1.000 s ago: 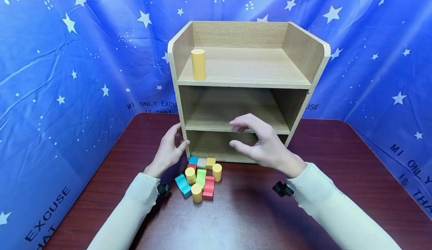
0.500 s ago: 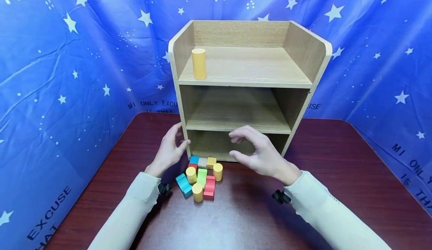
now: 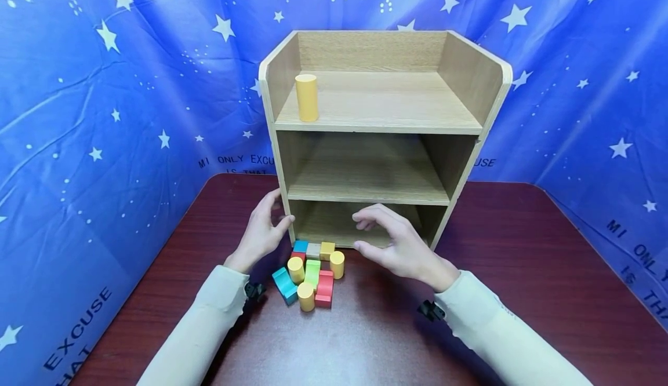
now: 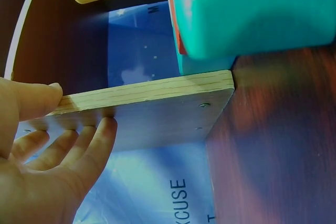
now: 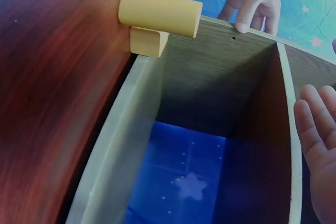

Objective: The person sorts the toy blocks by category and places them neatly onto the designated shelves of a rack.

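A wooden shelf (image 3: 378,103) with three levels stands on the table. My left hand (image 3: 259,232) grips its left side panel, thumb at the front edge and fingers along the outer face, as the left wrist view shows of the panel (image 4: 152,88). In front of the lower opening hovers my right hand (image 3: 402,245), fingers loosely curved and holding nothing. One yellow cylinder (image 3: 307,98) stands upright at the top level's left front. Between the hands lies a group of blocks: several short yellow cylinders (image 3: 337,265), a red curved block (image 3: 324,289), a green block (image 3: 312,272) and a teal block (image 3: 284,286).
Small cubes, among them a yellow one (image 3: 327,250) and a blue one (image 3: 300,247), sit right at the shelf's lower front edge. The dark red table (image 3: 501,247) extends to both sides. A blue star-patterned cloth (image 3: 130,84) hangs behind and around it.
My right hand has come down from the middle level to the lower opening, its fingers still loosely curved. The left hand keeps its place on the side panel, and the blocks lie as before.
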`<state>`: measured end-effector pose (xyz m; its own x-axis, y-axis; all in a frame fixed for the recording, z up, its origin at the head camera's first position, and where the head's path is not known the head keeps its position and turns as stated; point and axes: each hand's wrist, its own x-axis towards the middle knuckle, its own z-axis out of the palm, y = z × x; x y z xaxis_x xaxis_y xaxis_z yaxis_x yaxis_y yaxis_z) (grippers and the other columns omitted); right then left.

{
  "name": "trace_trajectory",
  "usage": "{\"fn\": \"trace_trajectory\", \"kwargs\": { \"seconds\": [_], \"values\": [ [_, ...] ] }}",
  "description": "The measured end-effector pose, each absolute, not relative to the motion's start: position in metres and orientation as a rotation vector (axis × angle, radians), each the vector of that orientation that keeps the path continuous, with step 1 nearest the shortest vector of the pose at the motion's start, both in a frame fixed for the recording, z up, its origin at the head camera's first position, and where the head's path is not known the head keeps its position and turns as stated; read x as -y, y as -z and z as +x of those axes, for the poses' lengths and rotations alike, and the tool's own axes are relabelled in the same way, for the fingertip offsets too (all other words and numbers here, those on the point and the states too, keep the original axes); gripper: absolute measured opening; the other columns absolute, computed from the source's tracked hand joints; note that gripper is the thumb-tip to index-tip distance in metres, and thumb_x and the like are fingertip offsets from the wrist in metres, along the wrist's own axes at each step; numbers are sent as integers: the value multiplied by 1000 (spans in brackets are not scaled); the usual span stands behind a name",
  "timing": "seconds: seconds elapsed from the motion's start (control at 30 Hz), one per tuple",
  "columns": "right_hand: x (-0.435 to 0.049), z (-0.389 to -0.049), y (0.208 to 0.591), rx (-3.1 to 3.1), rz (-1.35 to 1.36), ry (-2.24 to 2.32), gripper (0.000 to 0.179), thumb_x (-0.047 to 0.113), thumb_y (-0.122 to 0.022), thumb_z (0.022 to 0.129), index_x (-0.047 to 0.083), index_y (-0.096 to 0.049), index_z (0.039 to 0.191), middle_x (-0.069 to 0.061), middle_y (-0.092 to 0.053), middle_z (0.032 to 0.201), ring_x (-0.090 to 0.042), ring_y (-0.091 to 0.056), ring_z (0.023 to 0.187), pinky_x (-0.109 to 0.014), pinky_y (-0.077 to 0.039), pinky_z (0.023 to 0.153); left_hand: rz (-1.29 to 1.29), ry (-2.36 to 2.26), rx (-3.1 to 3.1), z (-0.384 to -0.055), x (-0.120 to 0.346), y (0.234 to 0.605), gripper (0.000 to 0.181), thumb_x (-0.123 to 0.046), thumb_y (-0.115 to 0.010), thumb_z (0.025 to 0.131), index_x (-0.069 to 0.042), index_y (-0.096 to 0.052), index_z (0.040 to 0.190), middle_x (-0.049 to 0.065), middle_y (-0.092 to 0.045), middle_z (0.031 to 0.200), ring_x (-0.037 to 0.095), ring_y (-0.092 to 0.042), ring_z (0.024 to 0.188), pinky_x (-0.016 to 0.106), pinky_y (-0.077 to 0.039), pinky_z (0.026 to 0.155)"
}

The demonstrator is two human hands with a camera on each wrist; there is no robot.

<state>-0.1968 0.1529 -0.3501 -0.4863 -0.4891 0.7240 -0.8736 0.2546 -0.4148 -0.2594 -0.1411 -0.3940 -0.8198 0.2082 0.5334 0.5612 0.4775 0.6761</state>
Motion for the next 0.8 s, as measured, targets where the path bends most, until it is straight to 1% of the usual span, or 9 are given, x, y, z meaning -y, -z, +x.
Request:
{"fn": "trace_trajectory", "kwargs": {
  "seconds": [0.23,0.4,0.5,0.63,0.8],
  "values": [
    [-152,-199,361,2138,1207,-1158,43,8,-78,77,10,-60,116,1,-61,106,-18,-60,91,-31,-50,81,-635,1252,2358,-260,142,394,62,2,-69,84,-6,-42,139,15,-55,120,26,-60,102,39,-55,79],
    [-151,-201,369,2179,1214,-1179,44,8,-78,78,10,-59,118,-1,-61,111,-19,-61,92,-36,-52,81,-626,1255,2369,-259,141,394,62,2,-68,84,-7,-42,139,14,-55,120,25,-60,101,39,-55,79],
    [-150,-202,373,2216,1213,-1173,45,9,-77,78,11,-59,120,0,-60,113,-16,-60,94,-37,-52,82,-616,1265,2381,-258,141,393,61,2,-68,85,-8,-42,140,13,-54,120,25,-60,102,39,-55,80],
    [-149,-204,377,2281,1205,-1159,46,11,-77,79,12,-57,121,1,-58,115,-12,-59,97,-34,-52,84,-610,1268,2391,-257,141,392,61,1,-68,86,-8,-42,139,15,-54,121,25,-60,102,40,-55,80],
    [-146,-208,383,2327,1231,-1174,47,13,-76,81,11,-55,123,-1,-57,118,-20,-61,99,-32,-52,86,-609,1263,2395,-257,141,392,61,0,-68,86,-8,-41,140,15,-54,123,26,-60,103,40,-54,81]
  ]
}}
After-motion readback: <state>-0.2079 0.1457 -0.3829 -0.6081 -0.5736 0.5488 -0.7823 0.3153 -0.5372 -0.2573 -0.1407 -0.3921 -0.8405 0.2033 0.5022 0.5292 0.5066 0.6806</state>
